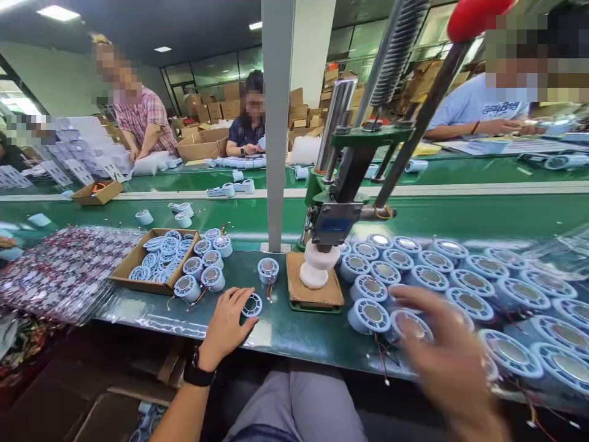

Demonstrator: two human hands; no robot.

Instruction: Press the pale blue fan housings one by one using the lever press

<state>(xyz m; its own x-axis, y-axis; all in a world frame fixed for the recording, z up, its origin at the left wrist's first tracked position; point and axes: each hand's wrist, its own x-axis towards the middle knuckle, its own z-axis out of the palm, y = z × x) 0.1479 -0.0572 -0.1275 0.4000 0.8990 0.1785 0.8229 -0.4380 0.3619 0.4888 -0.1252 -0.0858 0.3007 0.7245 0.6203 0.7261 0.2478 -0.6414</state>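
Note:
My left hand point(232, 319) rests on the green bench with its fingers and thumb around a light blue slotted ring point(251, 305). Past it stands one light blue cylindrical motor housing point(268, 270) with a silver centre and thin wires. Motion blurs my right hand point(444, 347), which hovers over the near side of many similar housings point(370, 316). Its fingers look apart, and I see nothing between them. Between my hands, a green hand press point(338, 224) with a white round pad stands over a white disc point(313, 275) on a brown board point(294, 298).
A cardboard box point(120, 270) of blue rings stands left, beside several housings point(212, 277). Bubble-wrapped parts point(59, 270) lie farther left. A grey post point(277, 123) rises behind the bench. The press lever point(423, 116) slants up rightward. Several co-workers sit or stand across the green conveyor point(239, 212).

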